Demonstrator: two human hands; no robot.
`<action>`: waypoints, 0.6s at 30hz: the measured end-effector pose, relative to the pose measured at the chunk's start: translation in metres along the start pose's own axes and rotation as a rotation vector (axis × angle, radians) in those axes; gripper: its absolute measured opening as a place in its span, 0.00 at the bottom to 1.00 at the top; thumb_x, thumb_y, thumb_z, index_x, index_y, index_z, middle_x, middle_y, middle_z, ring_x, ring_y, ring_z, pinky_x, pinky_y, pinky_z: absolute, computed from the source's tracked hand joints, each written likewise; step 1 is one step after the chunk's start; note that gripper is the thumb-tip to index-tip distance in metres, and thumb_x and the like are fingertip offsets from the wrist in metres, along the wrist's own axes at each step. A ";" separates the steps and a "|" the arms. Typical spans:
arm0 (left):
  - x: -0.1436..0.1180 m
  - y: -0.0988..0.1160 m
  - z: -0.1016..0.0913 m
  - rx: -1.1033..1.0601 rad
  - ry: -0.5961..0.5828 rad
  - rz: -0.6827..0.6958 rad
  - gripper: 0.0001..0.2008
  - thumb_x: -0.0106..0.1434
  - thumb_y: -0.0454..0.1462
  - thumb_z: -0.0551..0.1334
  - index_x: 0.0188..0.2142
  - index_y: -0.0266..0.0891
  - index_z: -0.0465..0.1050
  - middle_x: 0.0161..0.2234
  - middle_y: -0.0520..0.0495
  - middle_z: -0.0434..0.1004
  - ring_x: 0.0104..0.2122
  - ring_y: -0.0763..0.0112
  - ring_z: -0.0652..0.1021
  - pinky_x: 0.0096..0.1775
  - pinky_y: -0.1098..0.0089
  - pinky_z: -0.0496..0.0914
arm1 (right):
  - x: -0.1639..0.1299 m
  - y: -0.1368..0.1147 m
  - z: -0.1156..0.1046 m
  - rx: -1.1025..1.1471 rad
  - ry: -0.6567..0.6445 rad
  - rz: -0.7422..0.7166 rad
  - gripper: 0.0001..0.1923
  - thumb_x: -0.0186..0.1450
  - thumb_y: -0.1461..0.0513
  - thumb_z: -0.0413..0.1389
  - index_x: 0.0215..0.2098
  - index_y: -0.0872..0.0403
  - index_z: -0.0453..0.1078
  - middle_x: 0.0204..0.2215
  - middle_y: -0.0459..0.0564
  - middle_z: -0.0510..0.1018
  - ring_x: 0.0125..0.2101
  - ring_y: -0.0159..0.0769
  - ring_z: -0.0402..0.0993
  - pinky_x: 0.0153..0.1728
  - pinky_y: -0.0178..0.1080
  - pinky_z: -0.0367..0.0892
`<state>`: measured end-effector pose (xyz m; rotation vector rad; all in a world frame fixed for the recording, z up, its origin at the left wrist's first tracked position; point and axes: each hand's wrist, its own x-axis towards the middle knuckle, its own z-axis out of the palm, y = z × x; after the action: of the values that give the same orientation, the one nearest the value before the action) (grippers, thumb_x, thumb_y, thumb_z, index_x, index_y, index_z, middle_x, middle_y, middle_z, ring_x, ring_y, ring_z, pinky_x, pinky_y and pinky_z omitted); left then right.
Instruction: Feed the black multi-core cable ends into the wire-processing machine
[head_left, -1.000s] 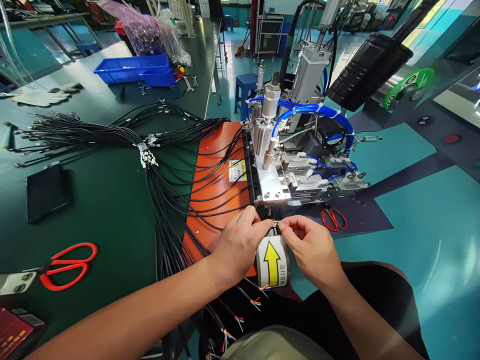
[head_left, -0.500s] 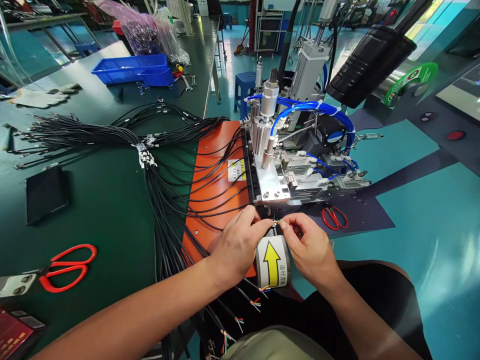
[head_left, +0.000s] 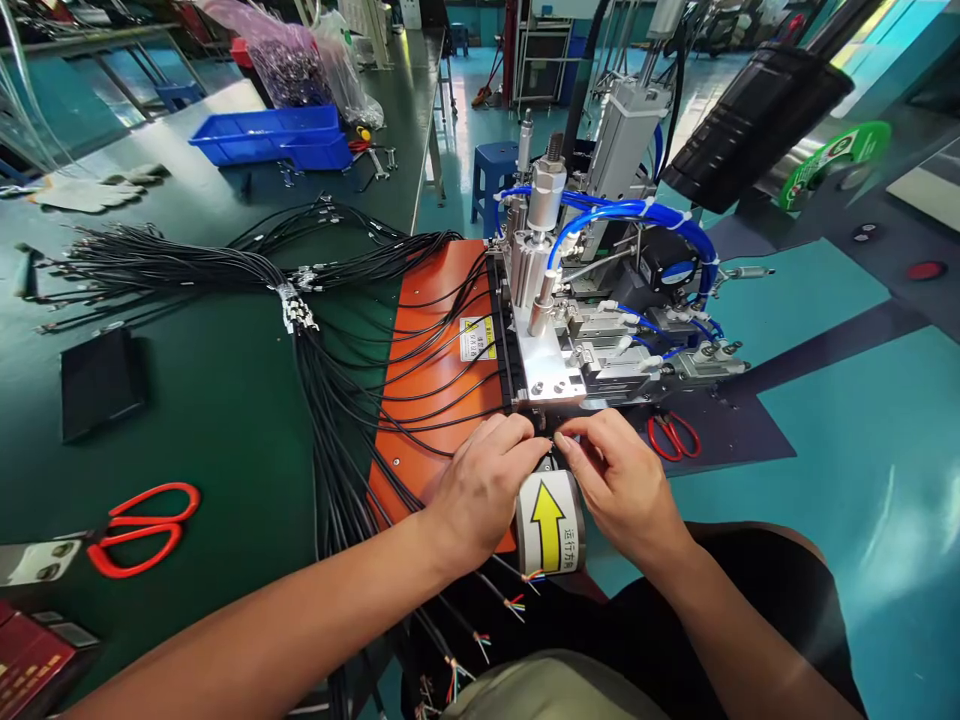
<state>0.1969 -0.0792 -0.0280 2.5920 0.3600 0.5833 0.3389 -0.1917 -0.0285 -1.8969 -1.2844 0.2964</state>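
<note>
My left hand (head_left: pixel 487 485) and my right hand (head_left: pixel 619 475) meet fingertip to fingertip at the near edge of a metal machine (head_left: pixel 547 365) with blue air hoses. Both are closed in a pinch on the thin wires of a cable end, mostly hidden by the fingers. Just below them is a round part with a yellow arrow label (head_left: pixel 550 520). Black cables (head_left: pixel 330 450) run beneath my left forearm. Several stripped cable ends (head_left: pixel 516 605) with coloured wires hang by my lap. Left of the machine, an orange plate (head_left: pixel 409 480) carries more cables.
Large red-handled scissors (head_left: pixel 142 540) and a black box-like item (head_left: pixel 97 385) lie on the green table. Small red-handled scissors (head_left: pixel 675 437) rest right of the machine. A blue bin (head_left: pixel 266 138) and gloves (head_left: pixel 97 190) are farther back. A black cylinder (head_left: pixel 757 125) overhangs at the right.
The whole view has shifted slightly. My fingertips remain together at the machine's edge; my right fingers have moved slightly, and the coloured wires between them show less.
</note>
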 end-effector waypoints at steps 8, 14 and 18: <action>0.000 -0.001 0.000 0.002 0.026 0.030 0.08 0.69 0.31 0.57 0.42 0.35 0.75 0.38 0.44 0.72 0.39 0.65 0.71 0.42 0.65 0.71 | 0.001 0.004 0.003 0.025 0.014 0.085 0.08 0.70 0.61 0.52 0.34 0.54 0.70 0.33 0.50 0.72 0.34 0.36 0.69 0.35 0.38 0.65; 0.000 -0.001 -0.001 0.008 0.013 0.017 0.08 0.68 0.30 0.58 0.43 0.35 0.75 0.38 0.44 0.72 0.38 0.65 0.71 0.41 0.65 0.72 | 0.001 0.006 0.006 0.013 0.026 0.131 0.10 0.70 0.60 0.51 0.34 0.54 0.70 0.33 0.49 0.72 0.33 0.35 0.70 0.36 0.38 0.64; -0.001 -0.002 0.000 0.009 0.020 0.021 0.07 0.66 0.29 0.60 0.42 0.35 0.75 0.39 0.44 0.72 0.39 0.64 0.72 0.41 0.64 0.72 | 0.003 0.005 0.006 0.066 0.005 0.217 0.10 0.69 0.59 0.52 0.33 0.54 0.71 0.33 0.49 0.73 0.33 0.35 0.69 0.36 0.38 0.63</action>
<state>0.1960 -0.0778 -0.0292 2.6029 0.3430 0.6164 0.3398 -0.1873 -0.0353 -1.9815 -1.0531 0.4397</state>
